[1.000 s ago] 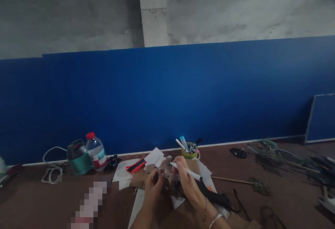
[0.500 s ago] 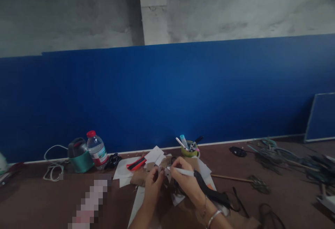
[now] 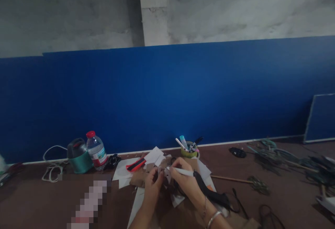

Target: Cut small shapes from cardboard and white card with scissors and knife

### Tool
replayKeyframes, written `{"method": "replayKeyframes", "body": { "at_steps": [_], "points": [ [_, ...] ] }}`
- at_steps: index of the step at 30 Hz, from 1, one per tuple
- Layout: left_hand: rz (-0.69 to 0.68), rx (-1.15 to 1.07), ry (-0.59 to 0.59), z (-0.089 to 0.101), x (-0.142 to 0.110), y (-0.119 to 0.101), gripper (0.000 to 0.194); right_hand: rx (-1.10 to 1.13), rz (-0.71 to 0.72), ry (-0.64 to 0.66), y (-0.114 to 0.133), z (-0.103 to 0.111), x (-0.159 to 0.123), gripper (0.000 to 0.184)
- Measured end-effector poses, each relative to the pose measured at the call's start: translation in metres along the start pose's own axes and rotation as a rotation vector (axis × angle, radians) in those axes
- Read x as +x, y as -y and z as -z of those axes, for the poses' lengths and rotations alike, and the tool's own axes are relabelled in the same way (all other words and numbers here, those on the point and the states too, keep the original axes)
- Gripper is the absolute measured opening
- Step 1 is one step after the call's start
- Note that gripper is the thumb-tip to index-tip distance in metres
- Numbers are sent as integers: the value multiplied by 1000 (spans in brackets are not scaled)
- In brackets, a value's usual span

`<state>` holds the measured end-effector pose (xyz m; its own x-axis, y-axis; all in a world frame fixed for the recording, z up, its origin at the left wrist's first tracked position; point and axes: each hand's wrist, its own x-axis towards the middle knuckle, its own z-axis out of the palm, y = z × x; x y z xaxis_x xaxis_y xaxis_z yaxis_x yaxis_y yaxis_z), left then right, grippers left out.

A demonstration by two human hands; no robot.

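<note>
My right hand [image 3: 184,176] is closed around a white marker pen [image 3: 184,171], its tip pointing left toward my other hand. Between thumb and fingers, my left hand [image 3: 154,183] pinches a small pale piece [image 3: 159,170], too small to name. Brown cardboard scraps [image 3: 138,178] and white paper pieces [image 3: 155,155] lie around both hands. Beyond the left hand rests a red and black utility knife [image 3: 135,165]. A black-handled tool [image 3: 214,196] lies beside my right wrist, partly hidden by it.
A green cup [image 3: 188,151] of pens stands behind the hands. Left are a red-capped bottle [image 3: 96,152], a teal and grey container [image 3: 80,161] and a white cable [image 3: 52,171]. To the right lie a thin wooden stick [image 3: 231,179] and tangled cords [image 3: 277,157]. A blue panel [image 3: 167,96] borders the table.
The marker pen has swung to lie flatter, and its tip is now nearer the left hand's fingers. My right hand has shifted slightly left and down. The left hand still pinches the small piece.
</note>
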<state>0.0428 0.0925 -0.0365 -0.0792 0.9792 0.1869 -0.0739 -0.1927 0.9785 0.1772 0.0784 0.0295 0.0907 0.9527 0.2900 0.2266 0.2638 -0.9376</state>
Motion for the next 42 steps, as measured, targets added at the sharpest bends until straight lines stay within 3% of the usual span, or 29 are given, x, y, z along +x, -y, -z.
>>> {"method": "replayKeyframes", "body": {
  "at_steps": [14, 28, 42],
  "points": [
    [33, 17, -3, -1, -1, 0, 39, -46, -15, -1, 4, 2, 1, 10],
    [-32, 156, 23, 1, -2, -6, 36, -83, -28, 10, 6, 7, 2, 6],
    [-46, 136, 8, 0, -2, -5, 37, -84, -7, 7, 5, 6, 1, 6]
  ]
}}
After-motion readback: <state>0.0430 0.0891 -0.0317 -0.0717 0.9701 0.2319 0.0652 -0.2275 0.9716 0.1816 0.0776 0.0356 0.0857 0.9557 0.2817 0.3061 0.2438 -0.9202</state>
